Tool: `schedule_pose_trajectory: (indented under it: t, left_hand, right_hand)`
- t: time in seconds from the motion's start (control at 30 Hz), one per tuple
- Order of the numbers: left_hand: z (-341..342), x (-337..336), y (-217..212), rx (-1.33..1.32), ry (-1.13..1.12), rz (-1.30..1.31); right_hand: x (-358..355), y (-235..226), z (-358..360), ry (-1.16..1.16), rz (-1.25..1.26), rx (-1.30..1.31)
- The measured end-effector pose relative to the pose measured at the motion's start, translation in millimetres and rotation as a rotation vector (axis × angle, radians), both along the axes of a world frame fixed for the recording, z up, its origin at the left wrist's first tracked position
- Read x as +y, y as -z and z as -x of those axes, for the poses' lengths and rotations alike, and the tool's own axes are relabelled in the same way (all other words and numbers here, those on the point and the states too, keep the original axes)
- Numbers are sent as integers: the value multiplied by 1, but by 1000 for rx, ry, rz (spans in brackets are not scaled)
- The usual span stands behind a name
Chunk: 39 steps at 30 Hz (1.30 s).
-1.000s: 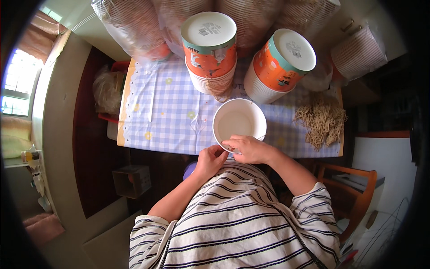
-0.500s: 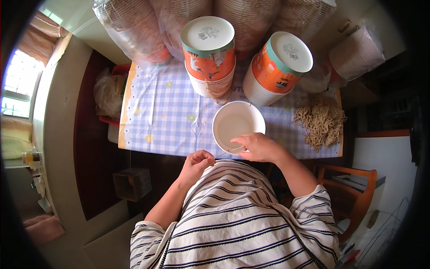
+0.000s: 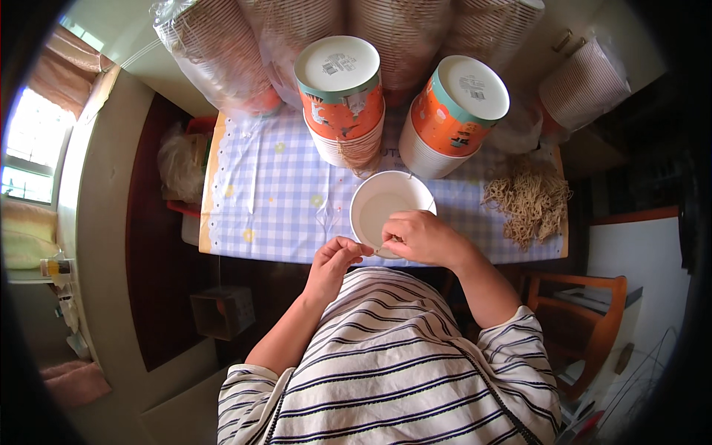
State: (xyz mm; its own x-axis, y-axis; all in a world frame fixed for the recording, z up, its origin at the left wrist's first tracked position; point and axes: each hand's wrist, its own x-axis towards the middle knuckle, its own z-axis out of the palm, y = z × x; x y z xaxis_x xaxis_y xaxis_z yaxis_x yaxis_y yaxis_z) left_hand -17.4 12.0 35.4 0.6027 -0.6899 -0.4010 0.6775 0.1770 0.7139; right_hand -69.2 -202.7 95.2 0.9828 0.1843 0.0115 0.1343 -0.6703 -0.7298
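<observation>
A white paper bucket [image 3: 382,199] stands mouth up at the table's near edge. At its near rim my left hand [image 3: 335,265] is closed, thumb and fingertips pinched together. My right hand [image 3: 421,236] reaches over the bucket's near right rim, fingers curled in a pinch close to the left fingertips. A thin beige cord [image 3: 379,251] runs between the fingertips; most of it is hidden by the fingers. Behind the bucket stand two upside-down stacks of orange and teal paper buckets, the left stack [image 3: 343,111] and the right stack [image 3: 456,119]. Cords hang down the left stack.
A heap of beige cords [image 3: 528,200] lies on the right of the blue checked tablecloth [image 3: 274,193]. Several plastic-wrapped bucket stacks [image 3: 215,59] line the back. A wooden chair [image 3: 578,311] stands at the right, a cardboard box [image 3: 222,311] below at the left.
My right hand has drawn back toward the near rim and curled its fingers. My left hand has moved right, so the fingertips nearly meet. The view has shifted slightly.
</observation>
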Motion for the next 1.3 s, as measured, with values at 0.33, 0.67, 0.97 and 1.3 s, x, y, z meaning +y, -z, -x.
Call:
schedule_pose_trajectory:
  t: [0.33, 0.67, 0.97, 1.3]
  left_hand:
    - [-1, -11, 3, -147, 95, -191]
    - [0, -14, -3, -214, 107, -167]
    - [-3, -11, -1, -193, 117, -145]
    - [-8, -6, 5, -104, 29, -122]
  right_hand:
    - [3, 7, -9, -100, -200, 44]
    - [5, 11, -24, -100, -252, 129]
    - [14, 23, -26, 26, -263, 9]
    - [18, 31, 8, 182, -157, -91]
